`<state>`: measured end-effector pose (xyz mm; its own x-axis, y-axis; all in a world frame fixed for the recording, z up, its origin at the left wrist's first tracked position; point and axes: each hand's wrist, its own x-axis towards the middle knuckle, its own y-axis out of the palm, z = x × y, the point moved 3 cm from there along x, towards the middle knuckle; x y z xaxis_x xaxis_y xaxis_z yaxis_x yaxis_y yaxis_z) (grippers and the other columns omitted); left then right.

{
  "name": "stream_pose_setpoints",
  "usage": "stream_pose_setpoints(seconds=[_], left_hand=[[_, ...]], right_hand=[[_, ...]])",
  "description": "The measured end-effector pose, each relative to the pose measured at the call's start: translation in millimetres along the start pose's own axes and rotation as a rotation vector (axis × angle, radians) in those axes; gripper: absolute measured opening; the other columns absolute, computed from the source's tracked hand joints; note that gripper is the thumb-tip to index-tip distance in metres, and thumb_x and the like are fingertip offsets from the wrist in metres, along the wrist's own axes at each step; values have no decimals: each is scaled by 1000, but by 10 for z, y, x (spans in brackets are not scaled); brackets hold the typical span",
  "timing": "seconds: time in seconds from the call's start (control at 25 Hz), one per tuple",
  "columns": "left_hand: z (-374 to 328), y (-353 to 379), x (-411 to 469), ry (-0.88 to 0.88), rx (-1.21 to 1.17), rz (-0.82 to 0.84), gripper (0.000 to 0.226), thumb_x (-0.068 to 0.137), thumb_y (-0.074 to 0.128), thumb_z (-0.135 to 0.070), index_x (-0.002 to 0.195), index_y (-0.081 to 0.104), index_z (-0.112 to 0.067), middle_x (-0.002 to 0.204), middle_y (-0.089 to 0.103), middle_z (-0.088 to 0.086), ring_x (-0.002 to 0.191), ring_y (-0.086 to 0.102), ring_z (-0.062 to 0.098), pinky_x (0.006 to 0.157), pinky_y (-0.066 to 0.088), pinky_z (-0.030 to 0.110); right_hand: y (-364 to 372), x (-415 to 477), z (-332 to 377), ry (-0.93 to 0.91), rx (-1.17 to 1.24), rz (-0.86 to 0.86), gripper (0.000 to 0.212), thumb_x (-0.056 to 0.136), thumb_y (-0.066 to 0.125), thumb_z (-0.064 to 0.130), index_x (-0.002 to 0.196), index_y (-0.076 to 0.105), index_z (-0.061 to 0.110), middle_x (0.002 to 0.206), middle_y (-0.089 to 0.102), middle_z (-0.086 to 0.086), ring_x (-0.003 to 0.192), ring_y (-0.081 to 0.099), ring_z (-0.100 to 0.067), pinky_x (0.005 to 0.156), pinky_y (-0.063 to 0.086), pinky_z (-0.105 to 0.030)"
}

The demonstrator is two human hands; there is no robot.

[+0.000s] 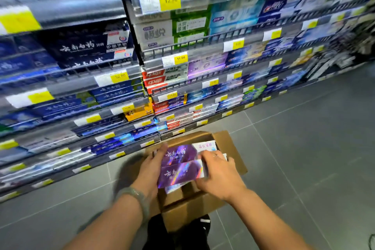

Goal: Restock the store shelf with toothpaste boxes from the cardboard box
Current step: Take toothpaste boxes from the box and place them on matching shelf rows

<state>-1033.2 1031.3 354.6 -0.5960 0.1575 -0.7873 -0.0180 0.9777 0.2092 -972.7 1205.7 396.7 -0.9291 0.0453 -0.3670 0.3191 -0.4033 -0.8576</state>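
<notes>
Now both hands clamp the purple toothpaste boxes (pixel 180 166) over the open cardboard box (pixel 229 148) on the floor, left hand (pixel 151 170) and right hand (pixel 218 174) at opposite ends, below the shelf (pixel 129 85).

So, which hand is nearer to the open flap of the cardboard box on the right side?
Right. The right hand grips the right end of the purple toothpaste boxes, just beside that flap. The left hand holds their left end, on the far side from it.

Shop aisle: shelves (pixel 129 79) w/ price tags (pixel 170 0), toothpaste stock.
</notes>
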Motion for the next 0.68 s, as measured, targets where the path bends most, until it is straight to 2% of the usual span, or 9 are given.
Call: stream_pose_setpoints(seconds=[0.16, 0.28, 0.36, 0.4, 0.48, 0.52, 0.56, 0.6, 0.68], left_hand=[[-199, 66, -346, 142, 91, -103, 89, 49, 60, -87, 109, 67, -22, 117, 68, 13, 103, 67, 33, 98, 49, 52], [-504, 167, -831, 265, 109, -185, 98, 58, 54, -85, 123, 61, -11, 128, 61, 10, 118, 58, 32, 108, 40, 47], [-668, 223, -1145, 324, 39, -221, 106, 52, 58, -86, 123, 59, -8, 129, 61, 9, 117, 58, 31, 108, 41, 48], [-729, 250, -1308, 346, -15, -234, 101, 53, 61, -84, 118, 61, -7, 126, 63, 9, 115, 59, 31, 107, 41, 48], [-819, 317, -1546, 388, -114, -265, 72, 66, 65, -71, 96, 63, -5, 110, 64, 6, 108, 56, 28, 100, 42, 40], [-863, 365, -1673, 412, -147, -298, 57, 73, 64, -64, 79, 56, -8, 94, 59, 5, 98, 52, 25, 89, 41, 33], [-916, 408, -1803, 447, -185, -315, 52, 78, 63, -59, 69, 48, -11, 81, 53, 5, 89, 48, 24, 78, 39, 31], [-959, 413, -1859, 490, -211, -339, 53, 76, 64, -60, 65, 46, -11, 75, 53, 6, 83, 50, 26, 74, 40, 31], [-1044, 451, -2058, 506, -260, -357, 65, 58, 68, -72, 66, 55, -9, 78, 66, 16, 79, 63, 34, 76, 55, 44]], right_hand=[[-457, -227, 164, -111, -44, -137, 57, 66, 60, 53, 116, 48, 29, 127, 44, 4, 122, 42, -21, 95, 42, -40], [-835, -360, 300, -177, -9, -171, 61, 61, 59, 58, 114, 49, 29, 130, 41, 4, 126, 38, -20, 94, 43, -40], [-1109, -461, 378, -209, 42, -185, 67, 57, 58, 65, 112, 50, 29, 135, 39, 3, 129, 37, -20, 98, 43, -41], [-1255, -518, 407, -216, 83, -198, 69, 56, 62, 66, 112, 51, 27, 139, 35, 1, 132, 36, -21, 102, 41, -41], [-1522, -657, 451, -204, 136, -214, 79, 59, 75, 58, 123, 48, 22, 153, 20, -7, 143, 23, -26, 114, 30, -41], [-1647, -721, 467, -192, 159, -227, 87, 60, 79, 54, 132, 43, 20, 158, 9, -8, 147, 12, -26, 117, 23, -41], [-1774, -789, 496, -183, 182, -243, 96, 61, 80, 53, 139, 37, 18, 160, 0, -7, 148, 3, -26, 118, 18, -42], [-1866, -828, 528, -176, 204, -259, 104, 61, 81, 52, 145, 29, 18, 161, -5, -7, 149, -3, -25, 118, 15, -43], [-2021, -913, 615, -188, 248, -297, 118, 60, 82, 52, 151, 12, 24, 161, -11, -6, 149, -8, -24, 119, 12, -45]])
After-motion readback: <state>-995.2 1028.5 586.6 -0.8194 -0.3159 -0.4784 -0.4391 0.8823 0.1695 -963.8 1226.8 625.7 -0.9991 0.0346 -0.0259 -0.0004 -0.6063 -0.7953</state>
